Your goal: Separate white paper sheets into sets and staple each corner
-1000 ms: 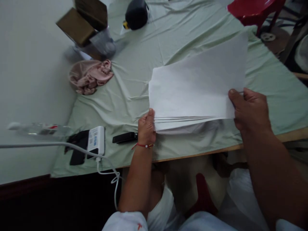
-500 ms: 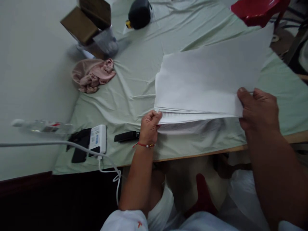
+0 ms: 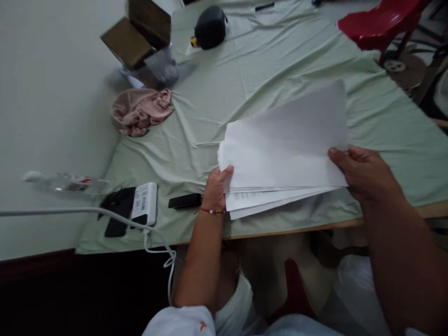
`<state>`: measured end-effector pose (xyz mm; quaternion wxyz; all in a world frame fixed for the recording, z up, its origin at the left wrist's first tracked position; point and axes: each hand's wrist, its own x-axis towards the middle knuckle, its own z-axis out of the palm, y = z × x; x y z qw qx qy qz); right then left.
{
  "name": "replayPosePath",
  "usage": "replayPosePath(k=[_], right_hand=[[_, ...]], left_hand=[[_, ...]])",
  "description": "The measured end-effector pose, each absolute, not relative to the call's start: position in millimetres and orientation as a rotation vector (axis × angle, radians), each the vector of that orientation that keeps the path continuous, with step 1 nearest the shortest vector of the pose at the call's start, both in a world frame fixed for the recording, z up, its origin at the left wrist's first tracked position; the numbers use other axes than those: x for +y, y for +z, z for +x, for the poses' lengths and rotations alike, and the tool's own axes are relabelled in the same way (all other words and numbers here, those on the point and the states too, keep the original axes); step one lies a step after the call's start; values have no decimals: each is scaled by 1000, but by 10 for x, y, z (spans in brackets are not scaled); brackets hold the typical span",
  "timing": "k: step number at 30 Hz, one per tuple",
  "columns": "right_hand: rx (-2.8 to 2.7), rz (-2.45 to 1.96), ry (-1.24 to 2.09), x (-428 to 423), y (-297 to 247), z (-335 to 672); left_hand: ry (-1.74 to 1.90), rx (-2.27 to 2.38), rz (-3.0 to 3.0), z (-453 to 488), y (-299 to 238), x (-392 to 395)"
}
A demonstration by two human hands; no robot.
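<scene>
Between both hands is a loose stack of white paper sheets [image 3: 283,144], fanned unevenly along the edge nearest me. My left hand [image 3: 217,186] grips the stack's left edge, thumb on top and the other fingers beneath. At the right edge my right hand [image 3: 360,172] pinches the sheets, its thumb on the top face and its fingers hidden underneath. The top sheet looks blank; faint print shows on a lower sheet that sticks out toward me. A black stapler-like object [image 3: 185,201] lies just left of my left hand.
A green cloth [image 3: 203,107] covers the table. On the left are a white power bank [image 3: 145,203] with a cable, a dark phone [image 3: 117,224], a clear bottle [image 3: 70,182] and a pink cloth [image 3: 143,112]. Farther back stand a cardboard box [image 3: 128,42], a black case [image 3: 210,28] and a red chair [image 3: 378,23].
The paper stack has come down and closer to me, its far right corner dropping. My right hand has moved left and lower. The lower sheets now spread out more at the near edge.
</scene>
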<state>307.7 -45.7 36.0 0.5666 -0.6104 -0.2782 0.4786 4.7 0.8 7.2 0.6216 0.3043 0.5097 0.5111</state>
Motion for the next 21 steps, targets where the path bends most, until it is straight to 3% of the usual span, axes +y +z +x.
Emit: replayPosePath(k=[8,21], right_hand=[[-727,-1611,1077,-444,321,3175],[-599,-1520,865,-410,312,3140]], left_hand=[[1098,1207,634,61,100,-27],[1182,1268,755,-14,-27,33]])
